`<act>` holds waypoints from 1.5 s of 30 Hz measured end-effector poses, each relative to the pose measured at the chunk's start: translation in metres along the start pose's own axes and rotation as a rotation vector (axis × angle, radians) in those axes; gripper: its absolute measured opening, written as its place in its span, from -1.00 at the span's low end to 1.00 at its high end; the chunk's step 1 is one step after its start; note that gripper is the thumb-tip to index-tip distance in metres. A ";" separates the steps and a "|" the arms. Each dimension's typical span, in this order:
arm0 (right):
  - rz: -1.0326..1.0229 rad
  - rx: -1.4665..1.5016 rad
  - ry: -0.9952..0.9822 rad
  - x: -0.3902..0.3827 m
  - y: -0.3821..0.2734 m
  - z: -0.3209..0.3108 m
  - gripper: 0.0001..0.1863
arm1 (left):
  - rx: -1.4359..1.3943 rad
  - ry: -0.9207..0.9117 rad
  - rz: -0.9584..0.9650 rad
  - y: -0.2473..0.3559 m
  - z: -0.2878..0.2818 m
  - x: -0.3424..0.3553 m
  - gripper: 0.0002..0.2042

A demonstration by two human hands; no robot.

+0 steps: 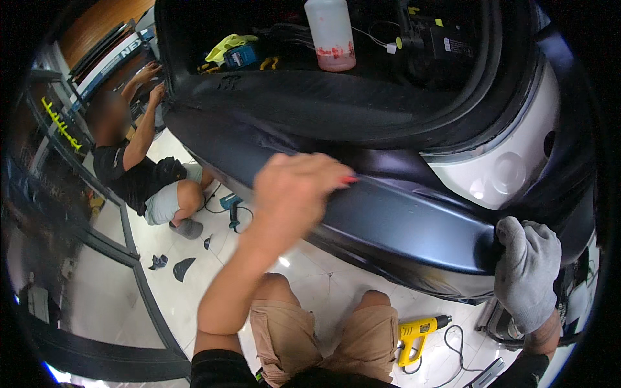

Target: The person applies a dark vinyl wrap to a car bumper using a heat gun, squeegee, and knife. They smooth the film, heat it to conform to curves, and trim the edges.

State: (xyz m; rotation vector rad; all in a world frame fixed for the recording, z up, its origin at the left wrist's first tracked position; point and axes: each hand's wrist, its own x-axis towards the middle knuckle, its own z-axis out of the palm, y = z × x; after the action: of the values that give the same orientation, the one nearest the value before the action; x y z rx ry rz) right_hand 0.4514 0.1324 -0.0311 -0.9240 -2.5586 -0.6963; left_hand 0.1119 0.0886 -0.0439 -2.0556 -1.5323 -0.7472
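The right hand [527, 271], in a grey glove, is clasping the dark film [407, 223] at its right end; how much is bunching inside that grip I can't tell. The bare left hand [291, 187], blurred, is curling around a small red thing [348, 180], only its tip showing, over the film's middle.

The film is lying along the car's [508, 169] rear, under the load bay's [278, 81] lower edge, folding loosely beside the white bodywork. It's looking light, thin and stretchy, more skin than panel; I'd be expecting the satin face to be slippery, and to be creasing or scuffing easily. Its loose outer edge is seeming the best place for taking hold, keeping fingertips off the smooth stretch.

Near the bay's lower edge a bottle [331, 39] is standing, reddish at the bottom, with no label showing. Toward the right edge, a black case [430, 61] is carrying a white label [456, 45], too small for reading.

On the floor [330, 291] a yellow heat gun [414, 336] is lying, its dark label not coming clear either. Off left a co-worker [123, 165] is crouching; pale capitals [131, 48] are showing behind, and yellow-green script [59, 124] is slanting down beside.
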 end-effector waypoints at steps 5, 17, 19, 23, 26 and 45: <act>0.055 0.018 0.007 -0.001 -0.002 0.004 -0.42 | -0.022 -0.087 -0.168 -0.112 -0.023 -0.027 -0.85; 0.141 -0.200 0.151 -0.007 -0.012 0.014 -0.61 | 0.026 -0.033 0.157 -0.039 -0.021 -0.014 -0.82; 0.215 -0.230 0.119 -0.028 -0.006 0.023 -0.68 | -0.008 -0.023 0.086 -0.052 -0.017 -0.020 -0.82; 0.316 -0.100 0.090 -0.046 0.010 0.029 -0.71 | -0.017 -0.032 0.043 -0.146 -0.025 -0.027 -0.78; 0.355 -0.071 0.139 -0.046 0.004 0.030 -0.68 | 0.042 -0.075 -0.088 -0.216 -0.036 -0.046 -0.78; 0.247 -0.135 0.081 -0.057 0.026 0.031 -0.62 | 0.032 -0.101 0.023 -0.207 -0.066 -0.059 -0.79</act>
State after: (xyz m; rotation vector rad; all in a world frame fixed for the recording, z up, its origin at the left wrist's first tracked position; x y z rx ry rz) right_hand 0.5060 0.1384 -0.0740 -1.2044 -2.2977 -0.8211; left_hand -0.1104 0.0596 -0.0246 -2.1124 -1.5620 -0.6153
